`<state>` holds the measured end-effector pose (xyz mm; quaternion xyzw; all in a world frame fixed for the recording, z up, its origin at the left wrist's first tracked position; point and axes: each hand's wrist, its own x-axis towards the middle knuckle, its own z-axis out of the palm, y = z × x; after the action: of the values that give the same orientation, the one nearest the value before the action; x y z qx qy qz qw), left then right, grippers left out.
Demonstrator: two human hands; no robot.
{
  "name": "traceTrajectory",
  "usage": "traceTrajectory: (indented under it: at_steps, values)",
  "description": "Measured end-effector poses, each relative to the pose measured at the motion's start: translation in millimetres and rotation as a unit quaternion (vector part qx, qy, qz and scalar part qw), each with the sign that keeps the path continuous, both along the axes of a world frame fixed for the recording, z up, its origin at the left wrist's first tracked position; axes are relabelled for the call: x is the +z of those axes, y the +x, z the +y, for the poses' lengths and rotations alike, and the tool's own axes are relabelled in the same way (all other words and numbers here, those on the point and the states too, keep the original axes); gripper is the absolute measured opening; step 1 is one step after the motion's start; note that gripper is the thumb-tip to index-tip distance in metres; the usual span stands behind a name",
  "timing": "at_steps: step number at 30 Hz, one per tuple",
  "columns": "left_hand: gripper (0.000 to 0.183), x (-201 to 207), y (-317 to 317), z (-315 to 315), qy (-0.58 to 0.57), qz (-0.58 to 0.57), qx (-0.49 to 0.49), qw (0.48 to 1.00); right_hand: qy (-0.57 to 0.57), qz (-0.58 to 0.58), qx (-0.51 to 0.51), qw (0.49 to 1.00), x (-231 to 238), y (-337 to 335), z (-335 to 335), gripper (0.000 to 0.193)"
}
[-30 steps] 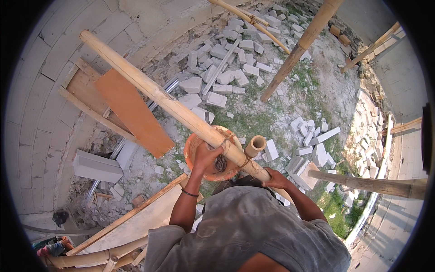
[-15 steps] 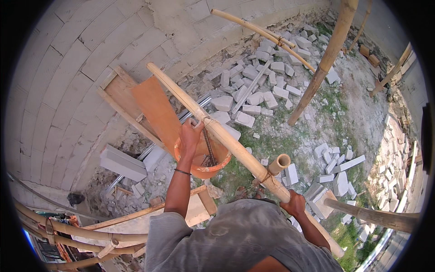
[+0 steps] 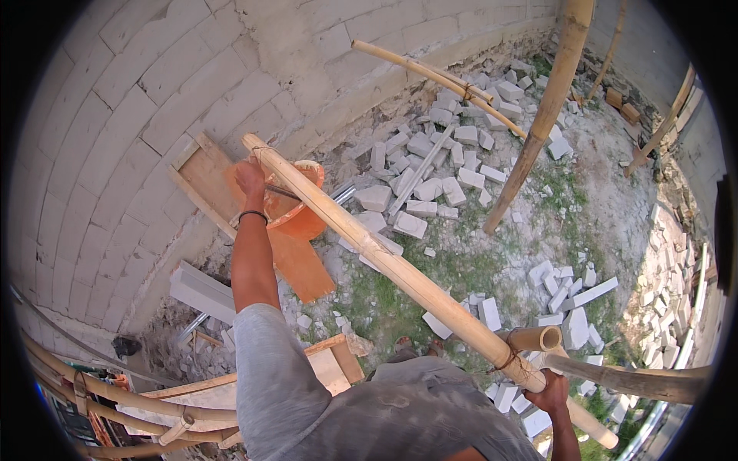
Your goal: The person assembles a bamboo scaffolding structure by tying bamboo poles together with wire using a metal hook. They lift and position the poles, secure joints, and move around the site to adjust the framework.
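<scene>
A long bamboo pole [image 3: 369, 246] slants across in front of me, from upper left to lower right. My right hand [image 3: 549, 390] is wrapped round it near its lower end, beside a short bamboo stub [image 3: 530, 339] tied across it. My left hand [image 3: 250, 178] is closed at the orange bucket [image 3: 298, 223], left of the pole's upper end. From that hand a dark rod [image 3: 281, 191] runs into the bucket; what exactly the fingers grip is hidden. The pole covers part of the bucket's rim. An orange-brown board [image 3: 304, 269] lies just nearer to me.
Broken white blocks [image 3: 430, 188] are heaped along the block wall [image 3: 200, 69]. An upright bamboo post [image 3: 542, 115] stands at the right. Another bamboo pole [image 3: 638, 375] juts in from the right edge. A wooden tray [image 3: 207, 188] leans by the wall; bamboo rails [image 3: 138, 403] cross at lower left.
My left hand has moved up and left, and the bucket has shifted the same way. The pole has slid toward the lower right with my right hand on it.
</scene>
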<state>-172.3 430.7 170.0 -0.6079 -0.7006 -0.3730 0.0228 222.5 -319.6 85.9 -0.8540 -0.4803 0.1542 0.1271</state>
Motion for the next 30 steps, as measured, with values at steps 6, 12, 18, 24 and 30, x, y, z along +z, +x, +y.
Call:
traceTrajectory:
  at_steps: [6,12,18,24,30]
  values:
    - [0.05,24.0,-30.3,84.9,-0.028,-0.074,0.057,0.995,0.008,0.001,-0.072,0.997,35.7,20.4,-38.9,0.039]
    - [0.035,32.3,-60.4,91.2,-0.051,-0.263,-0.024,0.963,0.075,-0.043,-0.073,0.994,73.7,32.7,-52.7,0.029]
    - [0.019,-36.8,-66.5,26.7,-0.129,-0.5,-0.091,0.851,0.054,0.053,-0.142,0.987,66.4,22.9,-14.0,0.045]
    - [0.009,-181.6,-69.6,-43.9,-0.211,-0.6,-0.095,0.766,0.126,0.143,-0.156,0.969,28.1,-1.5,88.5,0.047]
    - [0.013,-328.8,-76.0,-108.8,-0.416,-0.52,-0.01,0.746,0.125,0.165,-0.162,0.965,-4.5,-33.0,191.8,0.046]
